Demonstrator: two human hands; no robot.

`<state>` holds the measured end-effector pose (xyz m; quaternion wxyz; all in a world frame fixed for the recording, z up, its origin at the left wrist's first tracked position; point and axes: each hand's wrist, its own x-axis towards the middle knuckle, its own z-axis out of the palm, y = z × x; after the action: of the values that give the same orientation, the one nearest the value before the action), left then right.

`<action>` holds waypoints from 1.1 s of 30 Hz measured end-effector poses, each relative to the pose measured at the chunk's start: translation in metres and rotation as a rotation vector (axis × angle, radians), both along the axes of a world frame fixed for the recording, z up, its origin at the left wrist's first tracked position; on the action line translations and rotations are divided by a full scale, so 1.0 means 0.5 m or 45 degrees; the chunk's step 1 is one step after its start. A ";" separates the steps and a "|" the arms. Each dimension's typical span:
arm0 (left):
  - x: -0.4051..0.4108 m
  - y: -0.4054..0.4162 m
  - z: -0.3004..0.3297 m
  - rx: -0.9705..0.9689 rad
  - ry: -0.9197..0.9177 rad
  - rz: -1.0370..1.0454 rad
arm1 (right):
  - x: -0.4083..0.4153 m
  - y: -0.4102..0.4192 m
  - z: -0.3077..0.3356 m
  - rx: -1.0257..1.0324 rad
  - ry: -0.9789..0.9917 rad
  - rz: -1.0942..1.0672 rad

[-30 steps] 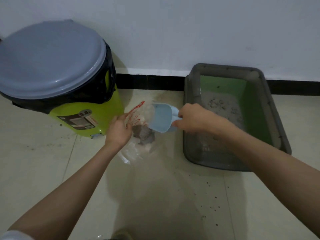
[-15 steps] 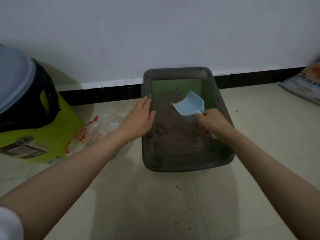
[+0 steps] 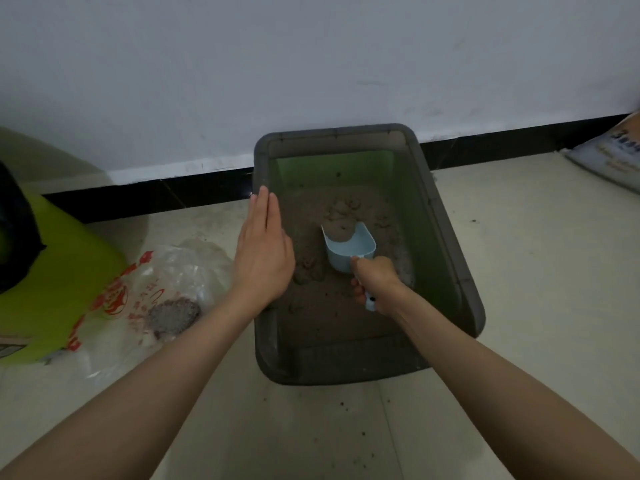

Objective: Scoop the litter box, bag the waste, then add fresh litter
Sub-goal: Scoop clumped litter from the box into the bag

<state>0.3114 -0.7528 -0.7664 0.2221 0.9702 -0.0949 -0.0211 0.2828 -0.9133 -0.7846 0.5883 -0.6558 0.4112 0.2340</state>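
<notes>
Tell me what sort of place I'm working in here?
Likely a home floor corner by a wall: tiled floor, black skirting, a litter box against the wall, a bin beside it.

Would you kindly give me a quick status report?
Left hand flat on litter box rim. Right hand grips scoop, clump loaded. Waste bag lies left, nothing obstructing.

head view, looking down, close above floor
</notes>
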 end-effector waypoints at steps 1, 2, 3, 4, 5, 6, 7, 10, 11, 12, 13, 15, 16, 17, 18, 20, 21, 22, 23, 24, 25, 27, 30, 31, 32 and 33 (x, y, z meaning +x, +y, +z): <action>0.000 0.000 -0.002 -0.016 -0.005 0.002 | 0.013 0.003 -0.003 0.028 -0.018 -0.042; -0.001 -0.001 -0.003 -0.025 -0.008 0.004 | 0.026 0.008 -0.006 0.060 -0.043 -0.085; -0.002 0.000 -0.006 -0.027 -0.012 0.005 | 0.037 0.013 -0.009 0.088 -0.062 -0.124; -0.002 0.001 -0.006 -0.030 -0.015 0.004 | 0.048 0.017 -0.014 0.106 -0.074 -0.153; -0.002 0.002 -0.006 -0.034 -0.015 0.003 | 0.060 0.019 -0.021 0.113 -0.083 -0.172; -0.003 0.002 -0.005 -0.037 -0.009 0.004 | 0.072 0.019 -0.029 0.116 -0.088 -0.182; -0.004 0.003 -0.005 -0.037 -0.007 0.003 | 0.085 0.019 -0.036 0.122 -0.091 -0.185; -0.004 0.002 -0.003 -0.030 -0.009 -0.007 | 0.110 0.020 -0.060 0.163 -0.088 -0.210; -0.004 0.002 -0.002 -0.030 -0.013 -0.009 | 0.111 0.023 -0.068 0.181 -0.094 -0.229; -0.004 0.003 -0.002 -0.035 -0.016 -0.011 | 0.109 0.024 -0.077 0.201 -0.107 -0.260; -0.004 0.003 -0.003 -0.043 -0.016 -0.014 | 0.107 0.024 -0.086 0.214 -0.119 -0.297; -0.005 0.003 -0.004 -0.059 -0.008 -0.013 | 0.102 0.018 -0.098 0.186 -0.148 -0.369; -0.005 0.003 -0.005 -0.065 -0.009 -0.014 | 0.102 0.013 -0.103 0.150 -0.175 -0.391; -0.005 0.002 -0.006 -0.066 -0.013 -0.014 | 0.103 0.007 -0.107 0.099 -0.203 -0.394; -0.005 0.000 -0.006 -0.063 -0.015 -0.014 | 0.103 0.001 -0.111 0.038 -0.220 -0.384; -0.004 -0.002 -0.007 -0.066 -0.013 -0.011 | 0.101 -0.009 -0.117 -0.067 -0.245 -0.342; -0.003 -0.001 -0.007 -0.070 -0.012 -0.009 | 0.098 -0.011 -0.120 -0.096 -0.264 -0.321; -0.003 -0.001 -0.007 -0.070 -0.014 -0.008 | 0.096 -0.012 -0.124 -0.111 -0.284 -0.309; -0.003 0.000 -0.007 -0.068 -0.019 -0.008 | 0.093 -0.012 -0.125 -0.116 -0.306 -0.304; -0.003 0.000 -0.007 -0.066 -0.021 -0.010 | 0.088 -0.012 -0.126 -0.114 -0.331 -0.301; -0.004 0.000 -0.007 -0.065 -0.023 -0.013 | 0.084 -0.012 -0.125 -0.108 -0.357 -0.300; -0.006 -0.001 -0.006 -0.073 -0.019 -0.007 | 0.078 -0.015 -0.119 -0.091 -0.411 -0.303; -0.008 -0.001 -0.005 -0.070 -0.008 -0.001 | 0.076 -0.022 -0.101 -0.078 -0.491 -0.347; -0.008 -0.001 -0.006 -0.065 -0.011 -0.001 | 0.077 -0.024 -0.093 -0.064 -0.515 -0.370; -0.008 -0.001 -0.006 -0.063 -0.013 0.001 | 0.077 -0.025 -0.086 -0.053 -0.533 -0.379; -0.008 -0.001 -0.005 -0.064 -0.016 0.005 | 0.075 -0.027 -0.081 -0.053 -0.543 -0.367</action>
<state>0.3072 -0.7531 -0.7691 0.2457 0.9646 -0.0947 -0.0123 0.3200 -0.9268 -0.8249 0.6755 -0.6369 0.3716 -0.0042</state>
